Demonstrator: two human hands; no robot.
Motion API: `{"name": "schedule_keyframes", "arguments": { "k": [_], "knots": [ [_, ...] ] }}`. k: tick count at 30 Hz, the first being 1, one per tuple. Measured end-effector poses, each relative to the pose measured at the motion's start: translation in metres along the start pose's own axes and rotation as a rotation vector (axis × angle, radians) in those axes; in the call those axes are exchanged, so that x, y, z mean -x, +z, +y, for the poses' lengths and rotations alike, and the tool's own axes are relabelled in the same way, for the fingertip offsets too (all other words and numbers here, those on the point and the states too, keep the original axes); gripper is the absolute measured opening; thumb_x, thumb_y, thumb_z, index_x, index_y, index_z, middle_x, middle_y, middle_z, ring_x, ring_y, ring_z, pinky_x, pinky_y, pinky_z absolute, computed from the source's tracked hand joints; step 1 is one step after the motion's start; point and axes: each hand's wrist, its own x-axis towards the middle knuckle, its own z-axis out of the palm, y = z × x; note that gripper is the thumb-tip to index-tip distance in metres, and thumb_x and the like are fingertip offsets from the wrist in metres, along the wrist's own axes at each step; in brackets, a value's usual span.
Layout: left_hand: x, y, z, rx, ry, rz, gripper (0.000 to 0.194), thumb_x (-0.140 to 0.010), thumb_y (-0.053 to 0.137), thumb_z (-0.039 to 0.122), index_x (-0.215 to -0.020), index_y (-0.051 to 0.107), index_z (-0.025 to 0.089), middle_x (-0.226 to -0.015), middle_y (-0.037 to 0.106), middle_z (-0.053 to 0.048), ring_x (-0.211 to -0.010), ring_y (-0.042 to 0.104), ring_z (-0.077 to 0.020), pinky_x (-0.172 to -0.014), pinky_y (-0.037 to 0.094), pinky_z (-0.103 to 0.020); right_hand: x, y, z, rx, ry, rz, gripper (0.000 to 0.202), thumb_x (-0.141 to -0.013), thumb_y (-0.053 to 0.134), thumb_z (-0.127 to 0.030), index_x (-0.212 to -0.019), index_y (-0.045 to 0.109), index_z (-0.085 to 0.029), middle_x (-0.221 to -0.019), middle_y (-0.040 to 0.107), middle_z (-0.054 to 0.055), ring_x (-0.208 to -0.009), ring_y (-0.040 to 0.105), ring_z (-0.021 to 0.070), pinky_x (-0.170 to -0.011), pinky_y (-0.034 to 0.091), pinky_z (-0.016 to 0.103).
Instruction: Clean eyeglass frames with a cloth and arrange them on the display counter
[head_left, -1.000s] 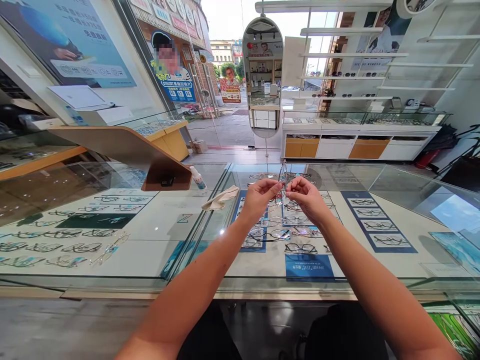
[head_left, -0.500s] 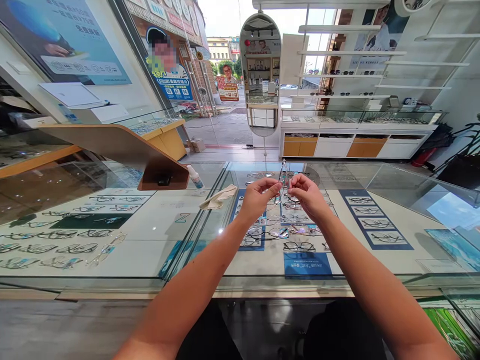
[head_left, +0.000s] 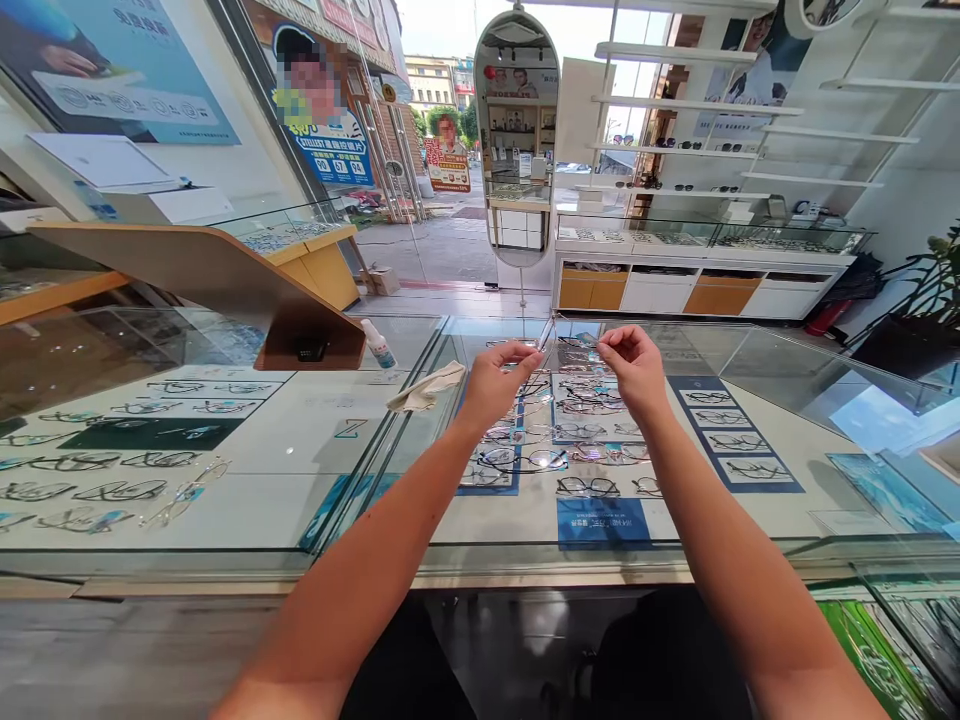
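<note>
Above the glass display counter, my left hand [head_left: 499, 380] pinches a thin pair of glasses [head_left: 549, 338] near its left side. My right hand [head_left: 632, 362] is closed at the fingertips, at the right of the same glasses; its thumb and forefinger meet on a thin part of them. The frame is fine and partly lost against the eyeglasses showing through the glass below. A crumpled beige cloth [head_left: 426, 388] lies on the counter left of my left hand. Behind the cloth is a small white bottle [head_left: 379, 345].
A brown wooden stand [head_left: 311, 335] rises at the left of the counter [head_left: 525, 565]. An oval mirror [head_left: 517, 140] stands beyond it. Rows of eyeglasses [head_left: 589, 487] and a blue card [head_left: 604, 522] lie under the glass.
My hands have moved apart, the right one going rightward and slightly up. The glasses between them now stretch toward the right hand. The whole view has shifted a little.
</note>
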Motion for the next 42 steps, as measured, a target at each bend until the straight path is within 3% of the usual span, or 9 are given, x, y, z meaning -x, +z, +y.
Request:
{"name": "schedule_keyframes", "arguments": {
  "k": [9, 16, 19, 22, 25, 32, 42],
  "knots": [
    [-0.003, -0.016, 0.013, -0.151, -0.002, -0.142, 0.036, -0.089, 0.079, 0.057, -0.091, 0.081, 0.022, -0.093, 0.078, -0.007, -0.088, 0.068, -0.0218, -0.073, 0.049, -0.033, 0.000, -0.004, -0.002, 0.290, -0.234, 0.090, 0.020, -0.088, 0.076, -0.032, -0.083, 0.058, -0.024, -0.091, 0.071, 0.003, -0.087, 0.064, 0.0200, -0.085, 0.049, 0.038],
    [-0.004, -0.012, 0.004, -0.090, 0.013, -0.066, 0.038, -0.090, 0.081, 0.059, -0.089, 0.080, 0.022, -0.083, 0.074, -0.004, -0.078, 0.067, -0.0183, -0.071, 0.054, -0.032, 0.004, -0.001, -0.010, 0.279, -0.197, 0.079, 0.015, -0.081, 0.077, -0.027, -0.086, 0.064, -0.024, -0.095, 0.069, 0.003, -0.093, 0.063, 0.0208, -0.089, 0.049, 0.038],
    [-0.002, -0.007, 0.004, -0.009, -0.009, 0.013, 0.040, -0.088, 0.082, 0.061, -0.090, 0.079, 0.021, -0.091, 0.075, -0.006, -0.083, 0.068, -0.0191, -0.069, 0.060, -0.031, 0.006, 0.004, -0.019, -0.037, -0.037, 0.037, 0.020, -0.070, 0.075, -0.017, -0.085, 0.065, -0.024, -0.092, 0.064, 0.001, -0.086, 0.059, 0.0178, -0.081, 0.047, 0.034],
    [0.002, -0.001, 0.009, 0.087, -0.011, 0.048, 0.042, -0.086, 0.084, 0.061, -0.092, 0.080, 0.020, -0.095, 0.076, -0.007, -0.088, 0.068, -0.0195, -0.070, 0.065, -0.032, 0.008, 0.010, -0.025, -0.416, 0.257, -0.148, 0.028, -0.058, 0.068, -0.009, -0.081, 0.062, -0.023, -0.081, 0.052, -0.002, -0.067, 0.045, 0.0127, -0.066, 0.039, 0.030],
    [0.007, 0.007, 0.016, 0.162, -0.018, 0.064, 0.043, -0.083, 0.086, 0.061, -0.092, 0.079, 0.019, -0.098, 0.076, -0.008, -0.091, 0.069, -0.0195, -0.072, 0.068, -0.032, 0.013, 0.017, -0.026, -0.555, 0.406, -0.273, 0.032, -0.051, 0.064, -0.006, -0.078, 0.060, -0.022, -0.078, 0.048, -0.002, -0.063, 0.036, 0.0114, -0.061, 0.035, 0.029],
    [0.019, 0.018, 0.030, 0.232, -0.007, 0.039, 0.046, -0.081, 0.089, 0.062, -0.090, 0.076, 0.019, -0.094, 0.075, -0.007, -0.089, 0.070, -0.0185, -0.070, 0.066, -0.030, 0.021, 0.024, -0.023, -0.660, 0.504, -0.407, 0.041, -0.046, 0.060, 0.003, -0.079, 0.058, -0.021, -0.084, 0.050, -0.002, -0.067, 0.036, 0.0106, -0.064, 0.037, 0.026],
    [0.024, 0.022, 0.032, 0.211, 0.025, 0.005, 0.043, -0.085, 0.086, 0.061, -0.092, 0.077, 0.020, -0.095, 0.074, -0.007, -0.092, 0.070, -0.0195, -0.071, 0.066, -0.030, 0.022, 0.026, -0.024, -0.679, 0.563, -0.383, 0.037, -0.058, 0.075, 0.004, -0.080, 0.057, -0.020, -0.089, 0.053, -0.002, -0.074, 0.047, 0.0102, -0.066, 0.041, 0.025]
  ]
}}
